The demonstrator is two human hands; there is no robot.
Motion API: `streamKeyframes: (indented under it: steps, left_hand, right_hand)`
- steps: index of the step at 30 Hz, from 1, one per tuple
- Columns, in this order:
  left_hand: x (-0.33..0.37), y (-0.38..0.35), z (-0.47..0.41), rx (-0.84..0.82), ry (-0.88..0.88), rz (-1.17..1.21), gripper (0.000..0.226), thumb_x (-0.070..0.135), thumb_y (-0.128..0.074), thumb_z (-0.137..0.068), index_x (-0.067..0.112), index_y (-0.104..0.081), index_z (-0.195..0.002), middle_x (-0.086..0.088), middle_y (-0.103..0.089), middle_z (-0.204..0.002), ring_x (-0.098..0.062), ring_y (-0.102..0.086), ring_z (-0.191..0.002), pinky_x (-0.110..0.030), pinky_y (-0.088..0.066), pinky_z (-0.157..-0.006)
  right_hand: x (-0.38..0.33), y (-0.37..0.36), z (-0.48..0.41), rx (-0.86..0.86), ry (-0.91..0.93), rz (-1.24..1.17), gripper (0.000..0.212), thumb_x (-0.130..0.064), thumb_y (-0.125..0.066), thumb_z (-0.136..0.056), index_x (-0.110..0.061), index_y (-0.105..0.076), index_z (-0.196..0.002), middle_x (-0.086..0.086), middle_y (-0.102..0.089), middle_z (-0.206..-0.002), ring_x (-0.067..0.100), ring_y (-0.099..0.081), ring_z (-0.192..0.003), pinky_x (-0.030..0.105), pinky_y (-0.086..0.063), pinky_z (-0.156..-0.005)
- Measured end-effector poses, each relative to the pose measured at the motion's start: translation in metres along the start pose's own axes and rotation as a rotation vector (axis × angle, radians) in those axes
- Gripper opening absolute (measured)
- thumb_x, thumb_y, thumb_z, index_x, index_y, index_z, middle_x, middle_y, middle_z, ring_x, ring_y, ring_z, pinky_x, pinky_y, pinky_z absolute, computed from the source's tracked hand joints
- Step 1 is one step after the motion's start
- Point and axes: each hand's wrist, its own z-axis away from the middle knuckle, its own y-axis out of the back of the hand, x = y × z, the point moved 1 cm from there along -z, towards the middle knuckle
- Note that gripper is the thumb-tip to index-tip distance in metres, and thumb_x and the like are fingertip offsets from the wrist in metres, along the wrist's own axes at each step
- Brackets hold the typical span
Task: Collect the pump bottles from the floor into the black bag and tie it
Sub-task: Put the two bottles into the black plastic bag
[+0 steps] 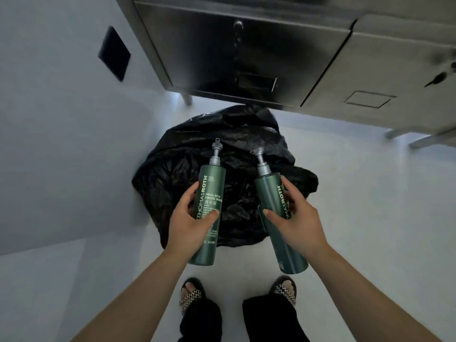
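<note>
Here I stand over the black bag (pixel 197 154), which lies crumpled on the pale floor (pixel 370 206) at twelve o'clock from my feet, just short of the steel cabinet (pixel 246 58). My left hand (pixel 190 223) is clamped around one green pump bottle (pixel 209 193), nozzle pointing to twelve; my right hand (pixel 296 218) is wrapped tight on the second pump bottle (pixel 274 196), its nozzle leaning toward eleven. Both bottles hang in the air above the bag, so I judge this the loading step, nothing tied yet. I can't make out the bag's mouth from here. Next I'll need to find that opening, lower both bottles in, and release them.
</note>
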Motion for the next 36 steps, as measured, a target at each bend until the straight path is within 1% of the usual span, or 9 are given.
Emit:
streamKeyframes:
  steps: [3,7,12,17,19,23,28,33,36]
  left_hand:
    - [-0.065,-0.011,-0.044,0.033,0.009,-0.005,0.069,0.016,-0.074,-0.075,0.047,-0.044,-0.128,0.032,-0.054,-0.104,0.015,-0.059,-0.084,-0.010,-0.048,-0.062]
    - [-0.130,-0.020,-0.095,0.049,-0.018,-0.021,0.069,0.016,-0.073,-0.076,0.042,-0.042,-0.132,0.032,-0.051,-0.108,0.020,-0.057,-0.083,-0.004,-0.047,-0.061]
    - [-0.190,-0.019,-0.139,0.062,-0.036,-0.027,0.067,0.017,-0.074,-0.076,0.046,-0.044,-0.128,0.029,-0.053,-0.113,0.017,-0.058,-0.086,-0.014,-0.050,-0.068]
    - [-0.213,-0.017,-0.162,0.092,-0.056,-0.036,0.068,0.013,-0.073,-0.076,0.045,-0.044,-0.129,0.031,-0.052,-0.109,0.018,-0.058,-0.085,-0.015,-0.050,-0.066]
    - [-0.212,-0.019,-0.162,0.093,-0.045,-0.021,0.069,0.012,-0.073,-0.077,0.042,-0.043,-0.132,0.028,-0.051,-0.111,0.018,-0.058,-0.083,-0.011,-0.050,-0.062]
    - [-0.203,-0.030,-0.152,0.069,-0.053,-0.065,0.069,0.012,-0.073,-0.076,0.042,-0.043,-0.131,0.031,-0.051,-0.109,0.018,-0.058,-0.085,-0.009,-0.051,-0.064]
    - [-0.172,-0.046,-0.148,0.063,-0.061,-0.185,0.069,0.022,-0.070,-0.081,0.036,-0.036,-0.139,0.008,-0.049,-0.134,-0.004,-0.052,-0.114,-0.037,-0.047,-0.098]
    - [-0.099,-0.025,-0.114,-0.013,-0.124,-0.322,0.065,0.034,-0.066,-0.084,0.034,-0.034,-0.141,0.004,-0.042,-0.142,-0.004,-0.039,-0.121,-0.028,-0.035,-0.104]
    - [-0.035,0.001,-0.072,-0.102,-0.225,-0.445,0.065,0.041,-0.064,-0.083,0.034,-0.036,-0.140,0.008,-0.042,-0.141,0.000,-0.036,-0.121,-0.023,-0.032,-0.102]
  right_hand:
    - [0.061,-0.061,-0.034,-0.039,-0.012,0.039,0.080,-0.033,-0.075,-0.074,-0.043,-0.031,-0.139,-0.012,-0.054,-0.128,0.006,-0.053,-0.112,0.020,-0.041,-0.093]
    - [0.126,-0.125,-0.086,-0.136,-0.008,0.127,0.082,-0.035,-0.074,-0.075,-0.034,-0.028,-0.143,-0.001,-0.053,-0.130,0.012,-0.051,-0.112,0.019,-0.037,-0.089]
    - [0.172,-0.178,-0.146,-0.183,0.042,0.222,0.083,-0.034,-0.072,-0.077,-0.032,-0.024,-0.145,0.006,-0.051,-0.132,0.020,-0.052,-0.114,0.024,-0.043,-0.087]
    - [0.173,-0.189,-0.188,-0.201,0.118,0.270,0.083,-0.049,-0.065,-0.080,-0.037,-0.016,-0.146,0.001,-0.027,-0.152,0.019,-0.032,-0.135,0.028,-0.034,-0.099]
    - [0.169,-0.180,-0.187,-0.158,0.106,0.253,0.081,-0.049,-0.065,-0.080,-0.033,-0.021,-0.146,0.000,-0.024,-0.153,0.018,-0.027,-0.138,0.029,-0.031,-0.104]
    - [0.166,-0.159,-0.156,-0.098,0.076,0.168,0.070,-0.037,-0.070,-0.079,-0.022,-0.039,-0.140,0.003,-0.050,-0.135,0.016,-0.048,-0.121,0.021,-0.035,-0.096]
    - [0.159,-0.134,-0.108,-0.115,0.044,0.151,0.064,-0.036,-0.071,-0.078,-0.024,-0.044,-0.135,-0.004,-0.053,-0.129,0.007,-0.049,-0.112,0.017,-0.035,-0.093]
    - [0.105,-0.087,-0.051,-0.096,0.019,0.117,0.063,-0.042,-0.068,-0.078,-0.030,-0.043,-0.134,-0.020,-0.045,-0.123,-0.005,-0.043,-0.108,0.001,-0.029,-0.086]
    - [0.048,-0.050,-0.014,-0.083,0.028,0.096,0.063,-0.042,-0.068,-0.078,-0.030,-0.043,-0.135,-0.021,-0.044,-0.124,-0.002,-0.044,-0.111,0.010,-0.033,-0.091]
